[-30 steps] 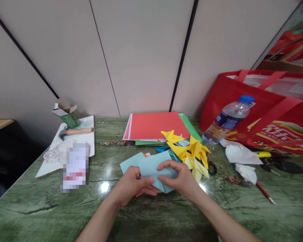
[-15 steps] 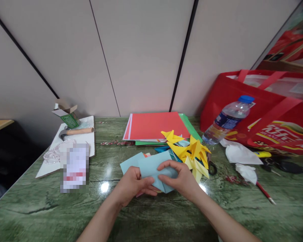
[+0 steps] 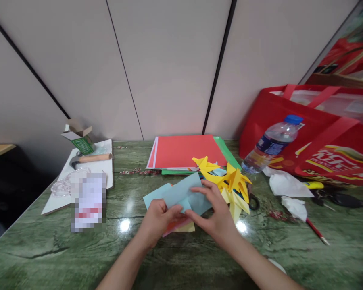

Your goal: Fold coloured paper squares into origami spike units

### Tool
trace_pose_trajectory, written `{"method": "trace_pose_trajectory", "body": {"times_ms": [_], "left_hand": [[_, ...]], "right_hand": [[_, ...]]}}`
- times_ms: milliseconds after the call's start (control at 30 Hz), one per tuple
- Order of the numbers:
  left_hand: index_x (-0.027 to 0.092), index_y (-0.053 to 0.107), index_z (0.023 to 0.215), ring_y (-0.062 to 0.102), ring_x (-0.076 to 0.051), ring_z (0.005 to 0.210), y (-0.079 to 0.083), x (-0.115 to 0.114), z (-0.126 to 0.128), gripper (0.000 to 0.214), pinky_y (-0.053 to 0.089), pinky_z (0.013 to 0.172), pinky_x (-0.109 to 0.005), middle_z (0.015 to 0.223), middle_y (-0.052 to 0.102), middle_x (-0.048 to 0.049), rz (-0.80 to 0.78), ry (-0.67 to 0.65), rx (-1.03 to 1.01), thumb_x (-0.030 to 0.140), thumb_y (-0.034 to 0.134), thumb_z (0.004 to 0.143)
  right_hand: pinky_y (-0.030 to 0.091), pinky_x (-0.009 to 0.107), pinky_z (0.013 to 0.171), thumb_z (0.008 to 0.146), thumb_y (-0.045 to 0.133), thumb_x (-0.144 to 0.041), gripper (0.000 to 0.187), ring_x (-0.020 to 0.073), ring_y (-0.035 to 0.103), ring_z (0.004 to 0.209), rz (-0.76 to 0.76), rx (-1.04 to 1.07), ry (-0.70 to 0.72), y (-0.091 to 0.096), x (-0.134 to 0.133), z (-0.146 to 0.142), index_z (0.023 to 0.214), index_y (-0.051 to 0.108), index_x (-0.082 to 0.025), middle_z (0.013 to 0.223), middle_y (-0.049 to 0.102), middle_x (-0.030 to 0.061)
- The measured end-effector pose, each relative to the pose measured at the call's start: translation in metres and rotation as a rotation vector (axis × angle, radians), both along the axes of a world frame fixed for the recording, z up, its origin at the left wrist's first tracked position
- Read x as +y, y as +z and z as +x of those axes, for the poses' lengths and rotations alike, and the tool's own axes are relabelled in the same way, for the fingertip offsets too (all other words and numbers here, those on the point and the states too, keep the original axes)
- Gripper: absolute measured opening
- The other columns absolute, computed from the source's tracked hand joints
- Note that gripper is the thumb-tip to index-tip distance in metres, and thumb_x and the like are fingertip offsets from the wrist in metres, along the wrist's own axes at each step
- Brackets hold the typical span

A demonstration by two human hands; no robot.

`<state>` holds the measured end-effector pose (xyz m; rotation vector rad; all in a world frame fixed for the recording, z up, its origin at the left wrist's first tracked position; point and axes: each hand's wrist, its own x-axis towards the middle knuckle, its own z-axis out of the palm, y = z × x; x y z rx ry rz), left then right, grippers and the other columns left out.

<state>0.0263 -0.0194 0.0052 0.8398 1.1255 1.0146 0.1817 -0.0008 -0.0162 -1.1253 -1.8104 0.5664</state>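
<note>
A creased light-blue sheet of paper (image 3: 181, 192) is held up between my two hands above the table. My left hand (image 3: 159, 219) pinches its lower left part, thumb on top. The thumb and fingers of my right hand (image 3: 210, 209) grip its right side, where a fold shows. Beneath lie more paper squares: a light-blue one (image 3: 157, 194) to the left, and pink and pale-yellow ones (image 3: 184, 228) below my fingers. Just beyond my right hand is a pile of yellow folded-paper pieces (image 3: 230, 179), with part of a dark scissor handle (image 3: 254, 202) beside it.
Coloured paper sheets (image 3: 187, 151) are stacked against the wall. At right stand a water bottle (image 3: 270, 145) and a red bag (image 3: 329, 129), near tissues (image 3: 290, 187) and a red pen (image 3: 316, 231). A hammer (image 3: 90, 158), small box (image 3: 81, 139) and bead strands (image 3: 66, 185) occupy the left.
The light-blue paper has turned and tilted in my hands, its upper edge now slanting up to the right. Pink and pale-yellow paper beneath shows more. My right hand's fingers have spread along it.
</note>
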Motion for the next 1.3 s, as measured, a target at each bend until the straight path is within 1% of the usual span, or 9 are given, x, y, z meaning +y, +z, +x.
{"method": "trace_pose_trajectory", "body": {"times_ms": [133, 300, 400, 500, 767, 833, 1033, 1200, 1300], "left_hand": [[0.009, 0.069, 0.067, 0.063, -0.023, 0.068, -0.005, -0.001, 0.002, 0.030, 0.050, 0.063, -0.029, 0.064, 0.069, -0.0059, -0.001, 0.026, 0.073, 0.037, 0.074, 0.057], [0.010, 0.070, 0.066, 0.063, -0.023, 0.068, -0.009, -0.002, 0.005, 0.029, 0.050, 0.063, -0.029, 0.060, 0.068, -0.0042, 0.000, 0.037, 0.051, 0.038, 0.074, 0.056], [0.010, 0.071, 0.070, 0.064, -0.023, 0.069, -0.012, -0.003, 0.007, 0.031, 0.050, 0.066, -0.031, 0.063, 0.069, -0.0052, 0.004, 0.058, 0.016, 0.038, 0.074, 0.056], [0.009, 0.071, 0.071, 0.064, -0.024, 0.071, -0.014, -0.004, 0.009, 0.032, 0.051, 0.069, -0.034, 0.066, 0.070, -0.0070, -0.004, 0.083, -0.006, 0.039, 0.073, 0.058], [0.009, 0.070, 0.075, 0.066, -0.023, 0.076, -0.009, -0.008, 0.014, 0.028, 0.048, 0.084, -0.037, 0.076, 0.073, -0.0090, -0.059, 0.083, -0.191, 0.032, 0.074, 0.059], [0.008, 0.070, 0.073, 0.067, -0.023, 0.073, -0.009, -0.008, 0.015, 0.029, 0.048, 0.083, -0.038, 0.073, 0.073, -0.0098, -0.064, 0.087, -0.188, 0.032, 0.074, 0.060], [0.008, 0.070, 0.072, 0.068, -0.024, 0.067, -0.012, -0.008, 0.014, 0.030, 0.051, 0.076, -0.038, 0.069, 0.073, -0.0099, -0.077, 0.078, -0.131, 0.036, 0.072, 0.062], [0.007, 0.070, 0.068, 0.067, -0.024, 0.066, -0.013, -0.008, 0.015, 0.030, 0.052, 0.075, -0.038, 0.067, 0.073, -0.0105, -0.048, 0.093, -0.119, 0.037, 0.070, 0.064], [0.008, 0.070, 0.072, 0.067, -0.023, 0.066, -0.011, -0.009, 0.015, 0.030, 0.052, 0.074, -0.037, 0.069, 0.073, -0.0098, -0.053, 0.076, -0.134, 0.036, 0.071, 0.063]], "right_hand": [[0.035, 0.045, 0.096, 0.067, 0.065, -0.027, 0.064, 0.0279, 0.039, 0.116, 0.015, -0.006, -0.050, -0.002, -0.003, -0.003, 0.123, 0.035, -0.021, 0.121, 0.042, 0.0116], [0.037, 0.044, 0.095, 0.063, 0.067, -0.027, 0.080, 0.0290, 0.041, 0.114, -0.009, 0.056, -0.129, -0.003, -0.004, -0.005, 0.131, 0.024, -0.017, 0.123, 0.041, 0.0135], [0.037, 0.045, 0.094, 0.062, 0.067, -0.025, 0.082, 0.0291, 0.042, 0.112, 0.003, 0.070, -0.168, -0.002, -0.004, -0.005, 0.131, 0.024, -0.017, 0.120, 0.043, 0.0134], [0.040, 0.044, 0.090, 0.062, 0.067, -0.026, 0.083, 0.0286, 0.043, 0.111, -0.053, 0.106, -0.178, -0.002, -0.004, -0.006, 0.131, 0.024, -0.018, 0.120, 0.043, 0.0129], [0.052, 0.029, 0.067, 0.060, 0.070, -0.023, 0.086, 0.0277, 0.045, 0.109, -0.168, 0.245, -0.146, -0.004, -0.006, -0.007, 0.132, 0.023, -0.021, 0.122, 0.040, 0.0134], [0.052, 0.029, 0.067, 0.060, 0.070, -0.023, 0.086, 0.0278, 0.045, 0.110, -0.174, 0.269, -0.130, -0.004, -0.007, -0.008, 0.132, 0.023, -0.021, 0.122, 0.040, 0.0136], [0.055, 0.032, 0.065, 0.060, 0.071, -0.020, 0.092, 0.0253, 0.057, 0.095, -0.241, 0.471, -0.063, -0.006, -0.005, -0.010, 0.134, 0.018, -0.023, 0.126, 0.036, 0.0159], [0.055, 0.035, 0.072, 0.061, 0.070, -0.020, 0.094, 0.0266, 0.057, 0.099, -0.290, 0.572, 0.015, -0.006, -0.005, -0.014, 0.135, 0.013, -0.023, 0.125, 0.041, 0.0157], [0.053, 0.037, 0.081, 0.061, 0.070, -0.020, 0.094, 0.0282, 0.051, 0.109, -0.295, 0.561, 0.008, -0.008, -0.006, -0.014, 0.136, 0.013, -0.023, 0.132, 0.035, 0.0156]]}}
